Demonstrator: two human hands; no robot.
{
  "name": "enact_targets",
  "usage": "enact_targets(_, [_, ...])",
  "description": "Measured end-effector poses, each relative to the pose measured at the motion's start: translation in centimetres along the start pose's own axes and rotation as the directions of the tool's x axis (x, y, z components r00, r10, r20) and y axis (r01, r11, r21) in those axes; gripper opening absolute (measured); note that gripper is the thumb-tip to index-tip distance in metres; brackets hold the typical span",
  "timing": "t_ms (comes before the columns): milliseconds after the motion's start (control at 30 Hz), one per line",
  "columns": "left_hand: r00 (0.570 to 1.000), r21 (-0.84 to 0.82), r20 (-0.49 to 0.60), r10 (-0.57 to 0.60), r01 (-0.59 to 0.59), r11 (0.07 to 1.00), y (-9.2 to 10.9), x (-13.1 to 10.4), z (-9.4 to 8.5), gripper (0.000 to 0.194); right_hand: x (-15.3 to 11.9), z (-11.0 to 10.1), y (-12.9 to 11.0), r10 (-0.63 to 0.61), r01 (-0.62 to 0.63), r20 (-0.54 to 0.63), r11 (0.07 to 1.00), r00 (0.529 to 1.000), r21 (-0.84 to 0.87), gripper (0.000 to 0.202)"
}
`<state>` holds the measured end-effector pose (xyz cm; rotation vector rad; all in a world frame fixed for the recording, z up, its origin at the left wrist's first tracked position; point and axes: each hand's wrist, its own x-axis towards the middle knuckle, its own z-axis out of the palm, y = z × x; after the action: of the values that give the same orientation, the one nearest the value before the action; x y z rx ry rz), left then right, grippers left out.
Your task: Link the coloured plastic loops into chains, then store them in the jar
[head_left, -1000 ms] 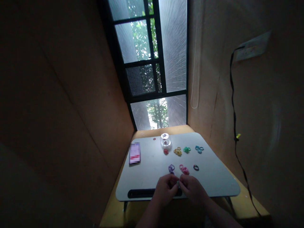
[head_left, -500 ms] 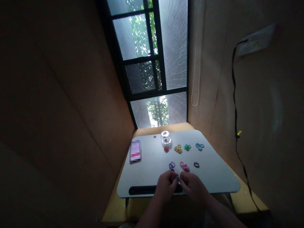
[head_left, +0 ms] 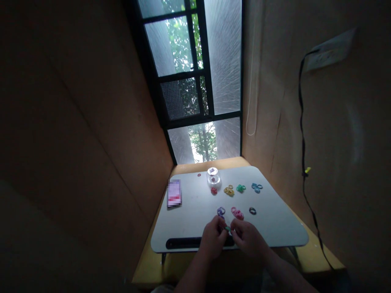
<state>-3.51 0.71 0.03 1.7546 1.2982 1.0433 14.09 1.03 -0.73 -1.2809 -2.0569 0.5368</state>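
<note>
The left hand (head_left: 214, 237) and right hand (head_left: 247, 236) are pinched narrow, seemingly both holding a small green band (head_left: 227, 228) between their fingertips, over the white board's (head_left: 195, 219) near side. A slipping pinch could drop it into the long black slot (head_left: 183, 243); low knuckles could mix the purple loops (head_left: 220, 211) and pink loops (head_left: 237, 213) just beyond.

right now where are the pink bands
In the head view, the pink bands lie on the white table just beyond the right hand, with the purple bands to their left and the dark band to their right.
</note>
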Motion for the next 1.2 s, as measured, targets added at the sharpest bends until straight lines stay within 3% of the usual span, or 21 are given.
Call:
enact_targets(433, [1.0, 0.064, -0.01, -0.002, 0.002, 0.998, 0.16, -0.09, 0.08, 0.016, 0.02, -0.07, 0.0, 0.008, -0.008, 0.034, 1.0, 0.999, -0.021, 0.005])
enact_targets(633, [1.0, 0.069, 0.011, 0.022, -0.023, 0.997, 0.02, -0.18, 0.05, 0.009, 0.12, 0.37, 0.22, -0.009, 0.01, 0.017, 0.997, 1.0, -0.072, 0.018])
enact_targets(800, [0.998, 0.048, 0.041, 0.038, -0.04, 0.998, 0.19, -0.28, -0.04, 0.021, 0.0, 0.4, 0.23, -0.023, 0.024, 0.014, 0.997, 1.0, -0.079, 0.016])
enact_targets(1000, [0.999, 0.079, 0.03, 0.041, -0.043, 0.996, 0.15, -0.28, -0.01, 0.004, -0.07, 0.42, 0.16, -0.012, 0.012, -0.001, 0.996, 1.0, -0.09, 0.019])
enact_targets(1200, [0.999, 0.113, 0.017, 0.032, -0.034, 0.993, -0.04, -0.25, 0.07, 0.007, -0.08, 0.35, 0.12, -0.017, 0.017, 0.001, 0.996, 1.0, -0.085, 0.019])
